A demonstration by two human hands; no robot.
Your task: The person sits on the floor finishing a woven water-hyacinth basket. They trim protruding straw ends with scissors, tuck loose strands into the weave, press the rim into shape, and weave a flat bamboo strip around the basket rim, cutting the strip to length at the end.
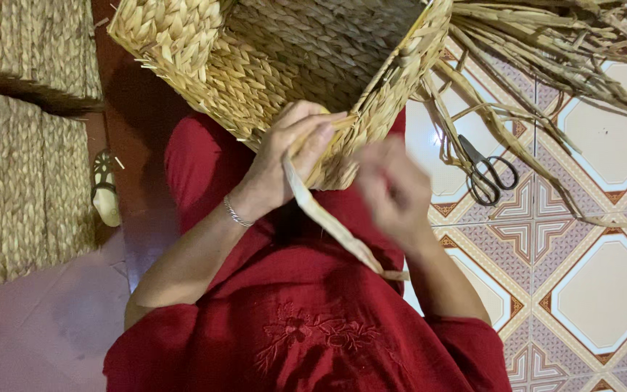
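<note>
Basket (255, 65) rim pinched by left hand (288, 156) — right hand (393, 189) (blurred) beside.

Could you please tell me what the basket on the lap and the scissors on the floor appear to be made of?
The basket looks woven from dried plant fibre, perhaps rush or seagrass: matte straw-yellow strands in a herringbone plait, matching the loose strip at the left hand. The scissors seem to be dark metal, dull rather than shiny, blades and handle loops alike; a coating cannot be ruled out.
</note>
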